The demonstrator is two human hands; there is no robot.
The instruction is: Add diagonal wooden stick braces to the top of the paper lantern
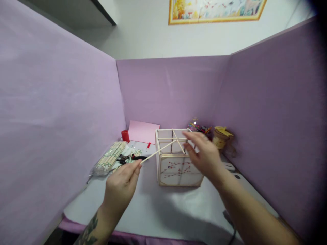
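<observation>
My left hand pinches one end of a thin wooden stick. Its far end slants up over the open top of a box-shaped lantern frame. The frame has wooden stick edges and white panels, and its front panel bears a painted branch with red blossoms. Across the top lie crossed sticks. My right hand hovers at the top right corner of the frame, thumb and fingers apart. It covers part of that corner, so any contact there is unclear.
On the left lie a plastic bag of wrapped chopsticks, black-handled pliers and a red cup. A pink sheet leans behind. A brown pot stands at the back right. Purple partitions enclose the table.
</observation>
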